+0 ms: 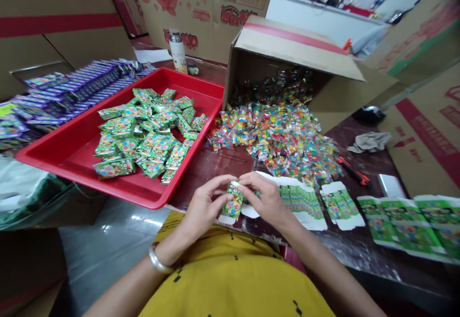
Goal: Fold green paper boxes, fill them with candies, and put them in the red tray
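Observation:
My left hand (209,203) and my right hand (265,196) meet at the table's front edge around a small green printed candy box (233,205). The fingers of both pinch its upper end, where a bit of white flap shows. Its lower end also has a white flap sticking out. Just right of my right hand lies a row of overlapping flat green cartons (302,201) with white flaps. Beyond my hands spreads a heap of small clear packets of colourful candy (280,137). Whether anything is inside the box I cannot tell.
To the left, a red tray (77,158) holds many green boxes (151,137). Purple boxes (89,84) are stacked beyond it. A cardboard carton (294,39) lies on its side behind the candy. A red cutter (354,171), a cloth (370,141) and more flat cartons (406,223) are right.

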Demonstrator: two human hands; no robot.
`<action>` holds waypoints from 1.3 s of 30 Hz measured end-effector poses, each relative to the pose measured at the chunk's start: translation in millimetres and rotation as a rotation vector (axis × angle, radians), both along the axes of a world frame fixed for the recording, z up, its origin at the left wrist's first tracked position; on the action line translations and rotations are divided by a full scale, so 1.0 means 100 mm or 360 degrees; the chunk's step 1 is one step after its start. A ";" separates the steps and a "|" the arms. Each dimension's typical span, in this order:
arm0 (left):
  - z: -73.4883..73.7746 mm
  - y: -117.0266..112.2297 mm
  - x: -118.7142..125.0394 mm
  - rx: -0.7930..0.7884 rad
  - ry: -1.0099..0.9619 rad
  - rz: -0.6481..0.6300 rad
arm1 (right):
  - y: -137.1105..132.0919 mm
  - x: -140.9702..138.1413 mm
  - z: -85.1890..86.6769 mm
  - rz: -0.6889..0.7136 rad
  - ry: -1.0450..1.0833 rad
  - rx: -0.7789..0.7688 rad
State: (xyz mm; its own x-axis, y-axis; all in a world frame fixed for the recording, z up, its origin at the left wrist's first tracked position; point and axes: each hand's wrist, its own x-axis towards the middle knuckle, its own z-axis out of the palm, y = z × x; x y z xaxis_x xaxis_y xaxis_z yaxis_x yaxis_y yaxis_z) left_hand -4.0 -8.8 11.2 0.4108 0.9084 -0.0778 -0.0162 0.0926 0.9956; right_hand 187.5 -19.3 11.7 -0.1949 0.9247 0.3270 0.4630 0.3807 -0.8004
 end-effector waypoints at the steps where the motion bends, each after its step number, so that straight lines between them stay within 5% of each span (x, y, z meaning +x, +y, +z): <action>1: 0.00 -0.01 0.00 -0.0005 -0.0002 -0.0003 | -0.01 0.01 -0.01 0.0031 -0.0053 0.0072; 13: -0.05 -0.14 0.00 -0.0084 -0.0063 -0.0043 | -0.21 -0.06 -0.15 -0.0021 0.0176 0.0027; 20: -0.06 -0.11 -0.03 -0.0231 -0.0159 -0.0117 | -0.20 0.04 -0.16 0.0016 0.0408 -0.0436; 26: -0.22 -0.11 0.00 -0.0638 -0.0610 -0.0400 | -0.13 0.06 -0.02 -0.0040 0.0505 -0.0319; 30: -0.21 -0.17 0.09 -0.0839 -0.0871 -0.0410 | -0.12 0.07 0.11 0.0027 0.0355 -0.0242; 36: -0.08 -0.25 0.12 -0.0941 -0.0925 -0.0349 | -0.10 0.05 0.12 0.0087 0.0593 -0.0493; 39: -0.07 -0.27 0.13 -0.0886 -0.0934 -0.0279 | -0.10 0.00 0.10 0.0001 0.0436 -0.0199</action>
